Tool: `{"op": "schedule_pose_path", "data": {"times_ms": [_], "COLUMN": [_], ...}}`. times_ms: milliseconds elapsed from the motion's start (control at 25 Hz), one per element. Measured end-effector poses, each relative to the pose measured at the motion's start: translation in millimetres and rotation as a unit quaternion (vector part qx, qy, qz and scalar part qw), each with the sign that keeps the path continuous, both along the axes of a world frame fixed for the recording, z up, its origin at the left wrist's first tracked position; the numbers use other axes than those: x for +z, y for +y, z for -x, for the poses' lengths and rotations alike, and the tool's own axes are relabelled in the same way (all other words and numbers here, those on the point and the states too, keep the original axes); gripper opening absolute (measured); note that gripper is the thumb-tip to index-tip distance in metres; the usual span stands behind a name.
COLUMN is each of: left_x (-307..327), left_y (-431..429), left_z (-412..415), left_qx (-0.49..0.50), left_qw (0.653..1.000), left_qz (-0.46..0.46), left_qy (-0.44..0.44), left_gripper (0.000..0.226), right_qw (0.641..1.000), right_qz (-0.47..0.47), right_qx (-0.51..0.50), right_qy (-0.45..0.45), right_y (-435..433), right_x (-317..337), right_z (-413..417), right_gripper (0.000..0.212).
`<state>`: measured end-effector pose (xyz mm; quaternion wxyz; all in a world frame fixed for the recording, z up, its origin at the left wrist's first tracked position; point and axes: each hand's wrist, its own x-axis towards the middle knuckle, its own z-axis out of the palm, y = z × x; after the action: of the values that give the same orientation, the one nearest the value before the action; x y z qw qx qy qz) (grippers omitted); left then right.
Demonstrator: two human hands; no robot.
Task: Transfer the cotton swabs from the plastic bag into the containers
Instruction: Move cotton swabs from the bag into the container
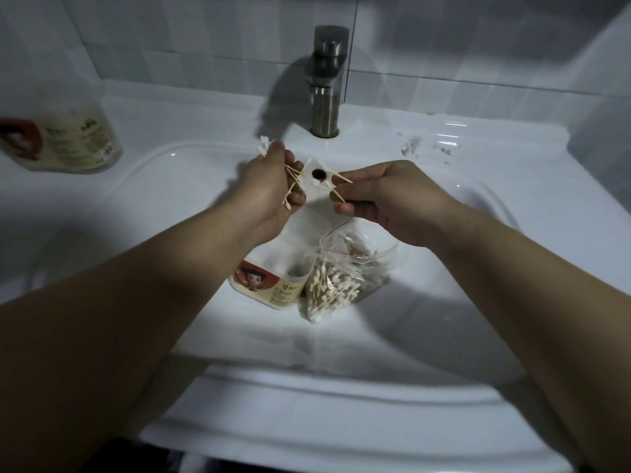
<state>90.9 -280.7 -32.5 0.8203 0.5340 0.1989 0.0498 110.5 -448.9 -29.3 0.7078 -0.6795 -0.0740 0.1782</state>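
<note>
My left hand (273, 189) grips a small bundle of cotton swabs (292, 180), whose white tips stick out above my fingers and wooden stems point down. My right hand (386, 199) pinches a few more swabs (338, 186) by their stems. Both hands hover over the sink, a short gap between them. Below them in the basin lies a clear plastic bag (345, 274) with a red zip edge, holding several swabs. Beside it to the left lies an open container (269, 278) with a cartoon label, partly hidden by my left wrist.
A second labelled container (68, 138) stands on the counter at the far left. The steel tap (326, 80) rises at the back centre, above the overflow hole (319, 174). The white sink rim (341, 404) curves close to me. Wet streaks mark the counter at right.
</note>
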Motion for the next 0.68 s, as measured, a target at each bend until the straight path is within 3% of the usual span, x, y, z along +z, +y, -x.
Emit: {"op": "schedule_pose_path", "data": {"times_ms": [200, 400, 520, 680], "left_x": [-6.5, -3.5, -6.1, -5.9], "left_y": [-0.7, -0.7, -1.4, -4.4], "left_z": [-0.5, 4.2, 5.3, 3.5], "left_qx": [-0.013, -0.088, -0.114, -0.079], "left_qw": [0.996, 0.986, 0.974, 0.979], "left_qz": [-0.089, -0.138, -0.186, -0.185], "left_qy": [0.025, -0.007, -0.055, -0.02], "left_gripper": [0.03, 0.04, 0.026, 0.011], "right_qw": [0.999, 0.997, 0.996, 0.993], "right_qz": [-0.029, -0.049, -0.066, -0.078], "right_qx": [-0.031, -0.049, -0.052, -0.088], "right_qy": [-0.02, -0.03, -0.034, -0.018], "right_y": [-0.7, 0.8, 0.2, -0.9], "right_x": [0.3, -1.8, -1.9, -2.1], "right_z": [-2.6, -5.0, -5.7, -8.5], "right_gripper": [0.011, 0.009, 0.01, 0.01]}}
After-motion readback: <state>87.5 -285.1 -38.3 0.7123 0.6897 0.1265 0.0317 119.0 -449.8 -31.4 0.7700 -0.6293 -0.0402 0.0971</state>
